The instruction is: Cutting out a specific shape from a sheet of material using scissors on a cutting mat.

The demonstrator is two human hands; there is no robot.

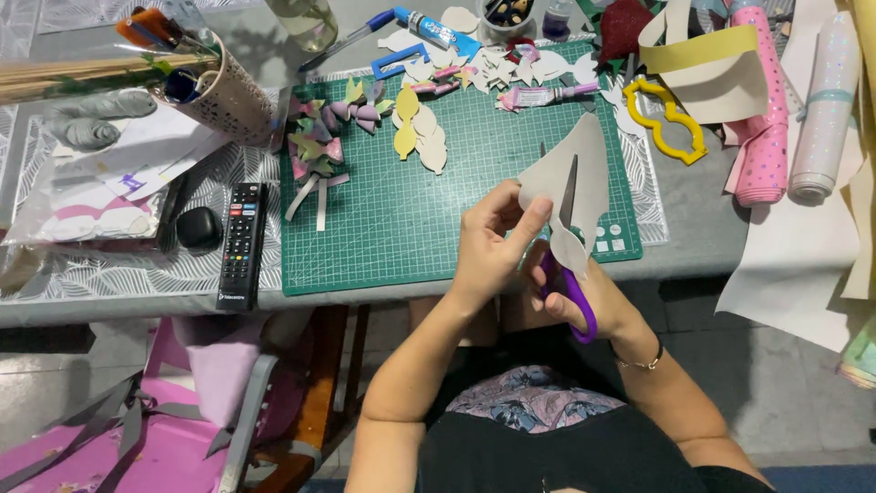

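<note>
Head view: left hand [488, 245] pinches a grey paper sheet [584, 178] at its left edge, fingers pressed together on it, sheet held up over the near right corner of the green cutting mat [392, 228]. Right hand [584, 301] has fingers through the purple handles of the scissors [568, 233], closed around them; blades run up into the sheet, so my read is mid-cut along a curved outline. Next snip likely needs the left hand to turn the sheet so the blade follows the curve, with the holding fingers kept off the blade line, which sits close. Around: cut petal and leaf shapes [418, 132] in a loose row on the mat, coloured paper flower bits [315, 146] at its left edge, glue tube [438, 29] at the far edge. Black remote [242, 245] and a small black case [199, 228] just left of the mat. Yellow cutout frame [671, 119] and pink spotted roll [765, 119] on the right, white roll [826, 110] beside it. Nothing blocks the hands; the table [684, 246] is crowded elsewhere.
</note>
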